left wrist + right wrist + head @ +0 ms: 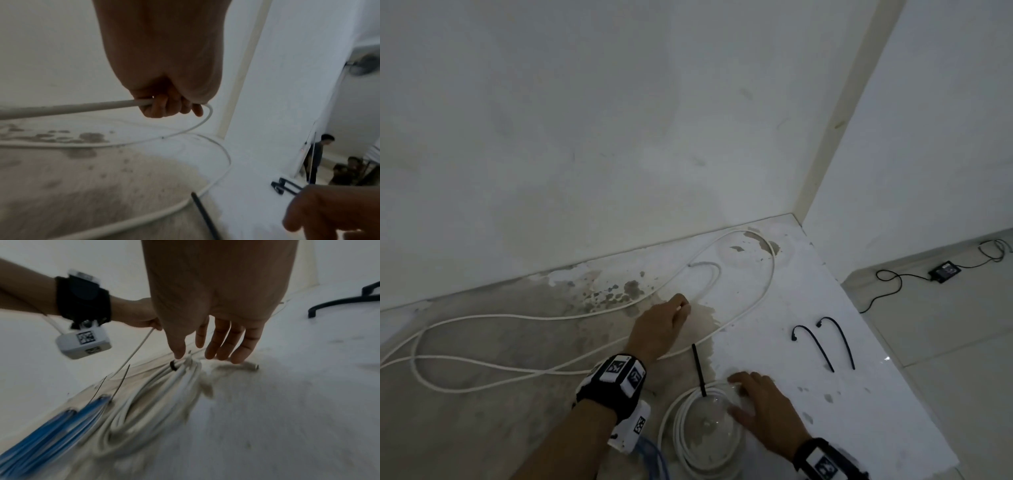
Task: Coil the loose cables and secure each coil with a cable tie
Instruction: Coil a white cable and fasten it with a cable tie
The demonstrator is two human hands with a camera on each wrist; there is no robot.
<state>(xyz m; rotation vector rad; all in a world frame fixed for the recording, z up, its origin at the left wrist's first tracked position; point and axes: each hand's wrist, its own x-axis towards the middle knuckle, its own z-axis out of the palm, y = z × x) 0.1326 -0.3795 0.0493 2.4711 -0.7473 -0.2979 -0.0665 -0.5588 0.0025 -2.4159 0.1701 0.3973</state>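
A long white cable sprawls in loose loops over the floor toward the wall. My left hand grips this cable near one end, fingers curled round it. A coiled white cable lies near me, bound by a black cable tie whose tail sticks up. My right hand hovers over that coil with straight, spread fingers and holds nothing. Two spare black cable ties lie on the white sheet to the right.
Blue cable coils sit at my left, beside the white coil. A black adapter with its cord lies on the tiled floor at far right. The wall corner closes off the back. People are in the distance.
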